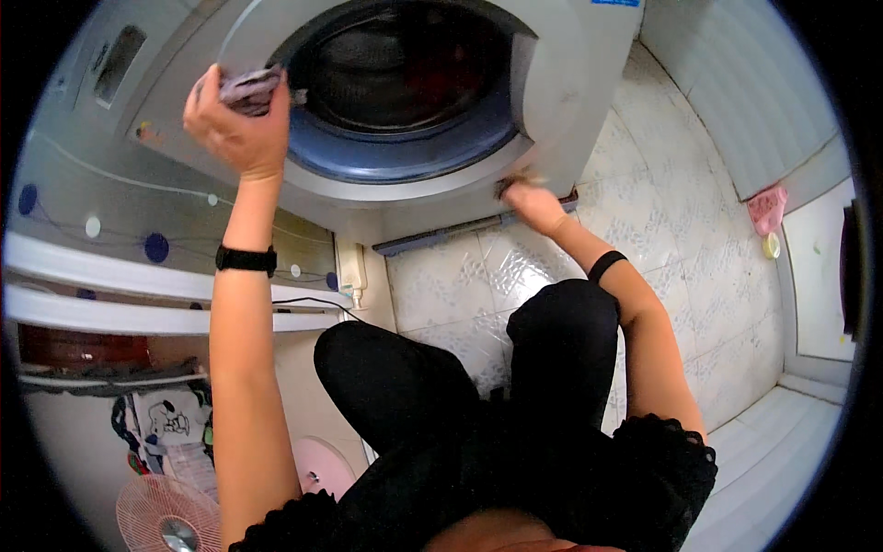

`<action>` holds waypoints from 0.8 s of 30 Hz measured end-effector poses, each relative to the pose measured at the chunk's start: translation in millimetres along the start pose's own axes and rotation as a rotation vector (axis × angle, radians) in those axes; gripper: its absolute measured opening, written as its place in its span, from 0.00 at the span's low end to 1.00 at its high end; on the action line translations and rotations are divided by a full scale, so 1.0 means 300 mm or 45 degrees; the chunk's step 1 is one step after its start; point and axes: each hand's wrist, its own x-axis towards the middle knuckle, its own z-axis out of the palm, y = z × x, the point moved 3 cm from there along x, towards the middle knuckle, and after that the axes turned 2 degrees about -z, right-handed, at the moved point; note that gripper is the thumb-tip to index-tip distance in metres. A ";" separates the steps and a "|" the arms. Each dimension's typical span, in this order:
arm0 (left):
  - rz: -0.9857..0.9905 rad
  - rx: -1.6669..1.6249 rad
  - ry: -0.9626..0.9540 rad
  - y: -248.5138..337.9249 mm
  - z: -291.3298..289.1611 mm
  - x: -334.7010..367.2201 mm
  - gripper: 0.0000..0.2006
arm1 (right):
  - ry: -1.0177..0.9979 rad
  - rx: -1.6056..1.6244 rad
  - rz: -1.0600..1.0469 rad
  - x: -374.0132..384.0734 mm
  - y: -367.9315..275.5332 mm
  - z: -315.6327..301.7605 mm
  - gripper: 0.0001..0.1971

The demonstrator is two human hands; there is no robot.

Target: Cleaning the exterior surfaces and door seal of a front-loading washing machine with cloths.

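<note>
The left hand (pixel 237 133) pinches a crumpled greyish-purple cloth (pixel 250 92) between thumb and fingers, beside the left edge of the round door (pixel 405 167) of the washing machine (pixel 572 83); bunching it probably keeps the cloth compact in the grip. The right hand (pixel 535 204) is near the machine's lower right front, perhaps for reach or balance. Blur there hides whether its fingers are spread or closed on something. The door's dark middle obscures any contents, and the machine's top is cut off.

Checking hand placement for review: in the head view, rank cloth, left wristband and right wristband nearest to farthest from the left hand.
1. Cloth, held in the left hand.
2. Left wristband, same wrist.
3. Right wristband, opposite forearm.
</note>
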 end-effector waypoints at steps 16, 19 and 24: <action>-0.053 -0.065 0.038 0.022 -0.039 0.025 0.26 | 0.137 -0.727 -0.393 0.207 -0.211 -0.444 0.21; -0.036 -0.057 0.119 0.013 -0.045 0.025 0.32 | 0.209 -0.620 -0.532 0.240 -0.207 -0.445 0.15; -0.038 -0.040 0.195 -0.005 -0.021 0.002 0.31 | 0.004 -0.108 -0.789 0.484 -0.376 -0.216 0.09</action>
